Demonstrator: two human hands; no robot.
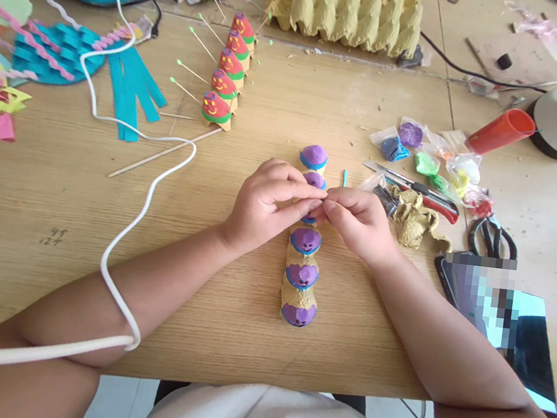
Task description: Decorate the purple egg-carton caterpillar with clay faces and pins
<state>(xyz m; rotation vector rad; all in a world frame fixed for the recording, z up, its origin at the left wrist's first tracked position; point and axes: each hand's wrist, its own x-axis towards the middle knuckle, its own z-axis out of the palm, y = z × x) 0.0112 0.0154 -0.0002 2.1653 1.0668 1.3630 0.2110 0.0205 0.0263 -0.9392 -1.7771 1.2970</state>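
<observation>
Whatever the left hand (264,201) and right hand (357,221) pinched where their fingertips (320,204) met was too small to identify. Directly under those fingers, one cup of the purple-capped egg-carton caterpillar (302,265) was mostly covered. Right of the fingers, a flat dark device (494,301) was pixelated. Both forearms ran off the bottom edge.

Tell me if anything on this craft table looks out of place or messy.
Mostly normal craft clutter. The odd spots: a torn scrap of egg carton lies crumpled beside the utility knife, crumbs dot the table, and a white cable drapes over the left forearm.
</observation>
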